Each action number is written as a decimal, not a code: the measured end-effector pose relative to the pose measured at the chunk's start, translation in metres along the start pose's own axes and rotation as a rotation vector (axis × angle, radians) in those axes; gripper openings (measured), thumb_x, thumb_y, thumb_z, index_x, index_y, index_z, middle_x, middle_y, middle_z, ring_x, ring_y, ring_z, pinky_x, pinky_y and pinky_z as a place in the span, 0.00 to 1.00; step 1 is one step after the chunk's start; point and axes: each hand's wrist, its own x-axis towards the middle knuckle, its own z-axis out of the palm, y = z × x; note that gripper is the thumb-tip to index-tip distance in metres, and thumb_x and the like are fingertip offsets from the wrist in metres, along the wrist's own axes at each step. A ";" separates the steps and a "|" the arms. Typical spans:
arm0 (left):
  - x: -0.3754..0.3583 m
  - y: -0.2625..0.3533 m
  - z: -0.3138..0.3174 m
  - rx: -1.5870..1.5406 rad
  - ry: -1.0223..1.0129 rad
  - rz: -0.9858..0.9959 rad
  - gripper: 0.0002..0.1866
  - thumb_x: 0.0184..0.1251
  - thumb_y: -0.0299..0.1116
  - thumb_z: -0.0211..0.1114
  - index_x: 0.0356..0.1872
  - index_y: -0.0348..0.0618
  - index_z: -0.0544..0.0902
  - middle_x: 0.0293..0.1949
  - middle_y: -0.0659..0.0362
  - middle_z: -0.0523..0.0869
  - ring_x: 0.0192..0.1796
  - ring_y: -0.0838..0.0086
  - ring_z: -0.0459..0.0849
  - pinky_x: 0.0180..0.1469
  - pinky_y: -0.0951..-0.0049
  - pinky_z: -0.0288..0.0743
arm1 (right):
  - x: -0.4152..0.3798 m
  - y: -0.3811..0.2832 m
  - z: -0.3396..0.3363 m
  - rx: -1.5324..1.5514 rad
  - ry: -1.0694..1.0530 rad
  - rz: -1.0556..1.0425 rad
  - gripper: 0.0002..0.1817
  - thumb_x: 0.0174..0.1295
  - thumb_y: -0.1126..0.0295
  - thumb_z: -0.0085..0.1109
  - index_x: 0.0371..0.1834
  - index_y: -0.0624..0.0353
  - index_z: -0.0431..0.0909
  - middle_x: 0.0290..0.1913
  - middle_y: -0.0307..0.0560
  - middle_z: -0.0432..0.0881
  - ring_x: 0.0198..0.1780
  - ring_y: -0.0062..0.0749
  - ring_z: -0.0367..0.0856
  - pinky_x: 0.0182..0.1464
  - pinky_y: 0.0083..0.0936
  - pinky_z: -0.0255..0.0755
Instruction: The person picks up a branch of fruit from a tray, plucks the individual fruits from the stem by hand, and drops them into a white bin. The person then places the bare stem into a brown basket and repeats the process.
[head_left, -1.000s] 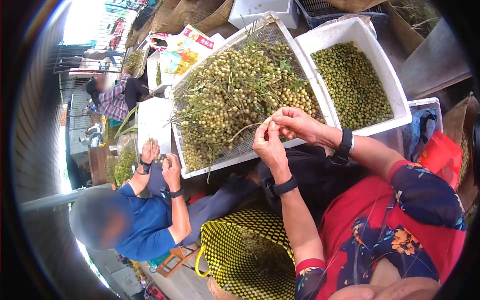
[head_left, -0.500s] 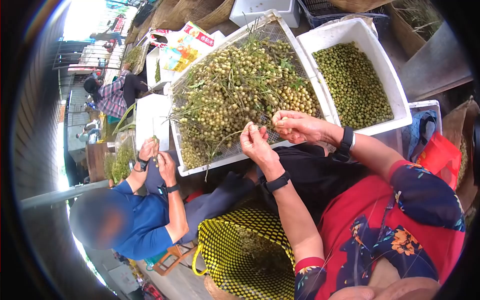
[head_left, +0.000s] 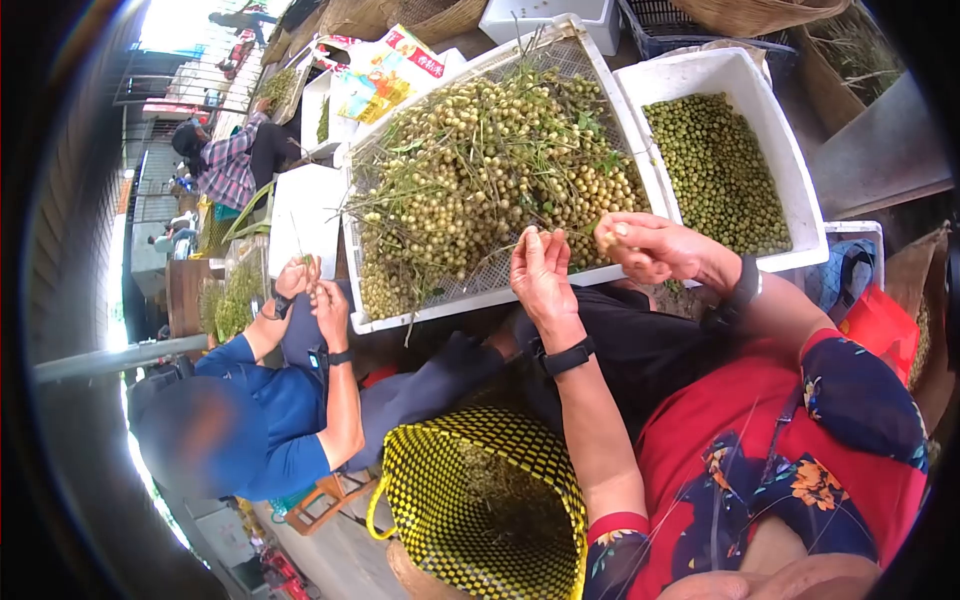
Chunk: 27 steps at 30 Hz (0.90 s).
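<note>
My left hand (head_left: 543,285) is closed in a pinch at the front edge of a white mesh tray (head_left: 480,298), its fingertips on a thin stem that is hard to make out. To its right my right hand (head_left: 665,248) is closed, with pale small round fruit (head_left: 611,241) showing at the fingertips. The hands are apart. Beyond them, the tray bears a heap of yellow-green round fruit on stems (head_left: 480,170). A white foam box (head_left: 805,215) of loose green fruit (head_left: 720,170) stands right of the tray.
A yellow-and-black woven basket (head_left: 430,500) with stem debris stands below my left forearm. On the left, a person in blue (head_left: 290,430) handles a small stem with both hands. A person in plaid (head_left: 235,165) sits further back. A red bag (head_left: 880,330) lies at right.
My right hand has moved right, away from my left hand, and the stem no longer visibly spans them. My left hand has turned more upright. The view has shifted slightly.
</note>
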 end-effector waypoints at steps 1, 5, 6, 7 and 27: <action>0.001 0.003 -0.003 -0.037 0.012 -0.022 0.07 0.68 0.35 0.67 0.42 0.47 0.82 0.35 0.63 0.86 0.42 0.70 0.88 0.41 0.72 0.82 | -0.009 -0.005 0.007 -0.013 0.042 0.002 0.12 0.75 0.58 0.47 0.45 0.55 0.70 0.19 0.29 0.64 0.15 0.09 0.55 0.14 0.10 0.47; -0.014 0.028 -0.015 0.004 0.032 0.054 0.08 0.70 0.34 0.64 0.45 0.44 0.81 0.36 0.59 0.86 0.40 0.71 0.87 0.42 0.73 0.81 | -0.038 -0.024 0.006 -0.416 0.216 -0.029 0.11 0.75 0.59 0.48 0.47 0.54 0.70 0.20 0.29 0.65 0.15 0.10 0.56 0.15 0.10 0.48; -0.024 0.038 -0.019 0.084 0.048 0.153 0.08 0.71 0.33 0.62 0.46 0.43 0.81 0.36 0.58 0.86 0.38 0.72 0.86 0.42 0.74 0.81 | -0.049 -0.036 0.011 -0.614 0.320 -0.044 0.09 0.75 0.61 0.48 0.46 0.54 0.70 0.20 0.29 0.66 0.18 0.10 0.60 0.18 0.11 0.51; -0.039 0.050 -0.025 0.250 0.128 0.307 0.09 0.72 0.32 0.61 0.47 0.41 0.81 0.37 0.57 0.86 0.38 0.73 0.85 0.42 0.74 0.80 | -0.054 -0.038 -0.005 -0.794 0.348 -0.115 0.07 0.74 0.64 0.49 0.45 0.55 0.70 0.20 0.32 0.67 0.19 0.14 0.63 0.20 0.14 0.56; -0.123 0.034 -0.200 1.135 0.408 0.401 0.13 0.72 0.30 0.57 0.51 0.32 0.79 0.41 0.54 0.84 0.45 0.70 0.81 0.50 0.71 0.74 | 0.128 -0.008 -0.114 -2.394 0.151 -0.203 0.09 0.61 0.71 0.50 0.43 0.55 0.77 0.23 0.48 0.80 0.28 0.43 0.83 0.27 0.38 0.71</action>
